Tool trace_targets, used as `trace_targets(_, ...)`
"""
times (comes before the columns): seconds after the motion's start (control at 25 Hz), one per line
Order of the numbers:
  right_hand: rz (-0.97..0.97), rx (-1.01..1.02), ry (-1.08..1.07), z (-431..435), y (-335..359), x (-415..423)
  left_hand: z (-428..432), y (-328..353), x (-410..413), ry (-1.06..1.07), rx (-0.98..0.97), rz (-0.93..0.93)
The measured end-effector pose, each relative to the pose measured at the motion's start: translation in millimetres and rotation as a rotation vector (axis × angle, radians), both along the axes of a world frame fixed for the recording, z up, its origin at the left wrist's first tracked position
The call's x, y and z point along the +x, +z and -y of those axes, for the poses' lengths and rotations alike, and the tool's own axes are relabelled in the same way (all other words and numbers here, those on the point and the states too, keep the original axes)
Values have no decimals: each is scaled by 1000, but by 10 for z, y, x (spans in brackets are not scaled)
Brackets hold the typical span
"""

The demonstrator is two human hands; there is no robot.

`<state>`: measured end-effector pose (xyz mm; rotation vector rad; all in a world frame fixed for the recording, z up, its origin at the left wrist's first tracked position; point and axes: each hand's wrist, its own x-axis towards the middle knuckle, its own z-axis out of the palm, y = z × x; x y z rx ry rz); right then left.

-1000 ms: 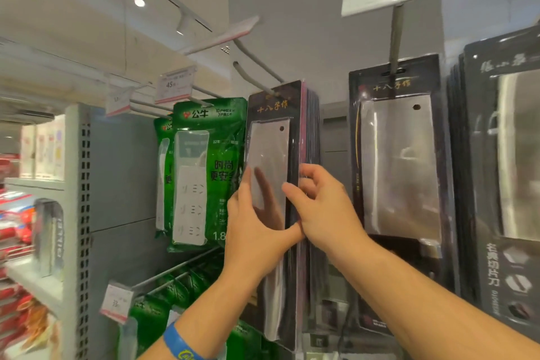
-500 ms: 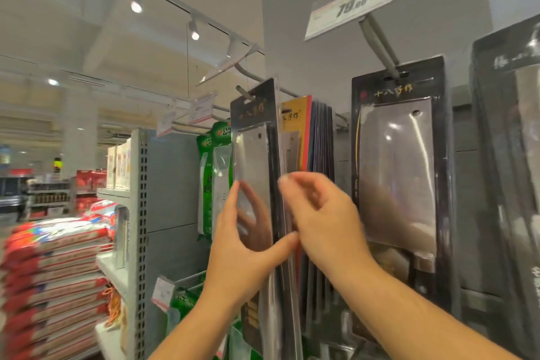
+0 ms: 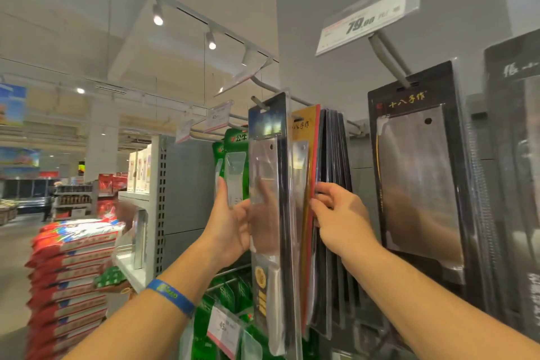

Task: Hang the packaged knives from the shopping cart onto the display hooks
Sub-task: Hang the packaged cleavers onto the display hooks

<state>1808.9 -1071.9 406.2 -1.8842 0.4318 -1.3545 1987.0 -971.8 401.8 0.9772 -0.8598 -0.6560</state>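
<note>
A packaged cleaver in a clear blister with a black card (image 3: 270, 190) hangs at the tip of a grey display hook (image 3: 260, 103). My left hand (image 3: 233, 219) holds its left edge, thumb across the front. Behind it on the same hook hang a yellow-carded knife pack (image 3: 302, 172) and several black-backed packs (image 3: 334, 184). My right hand (image 3: 340, 216) pinches the edge of those packs, spreading them from the front one. Another cleaver pack (image 3: 415, 178) hangs on the neighbouring hook to the right. The shopping cart is out of view.
A price tag reading 79.00 (image 3: 368, 17) juts out above the right hook. Green packaged power strips (image 3: 233, 161) hang left of the knives. A grey shelf end (image 3: 159, 204) and stacked red rice bags (image 3: 73, 266) stand at lower left. More black knife packs (image 3: 514, 184) fill the right edge.
The view has swung left and closer. The front cleaver pack now stands apart from the stack, and my right hand has slid from its edge onto the packs behind it.
</note>
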Motion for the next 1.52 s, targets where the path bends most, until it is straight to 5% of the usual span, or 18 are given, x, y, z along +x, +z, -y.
trace_targets(0.2,-51,-127,-145,-78,22,20,-44,16,53,-13,15,100)
trace_targets(0.76,-108,-321,-123,-211,26,-70,-211,28,127,62,-28,68)
trace_targets(1.0,-4,-249,25,-200,-16,-155,-136,47,221,66,-26,138)
trace_targets(1.12,96,-174,-157,-57,46,-167,-72,76,211,40,-11,112)
trace_targets(1.52,-66,-13,-104,181,112,-17,118,133,151,-68,-2,47)
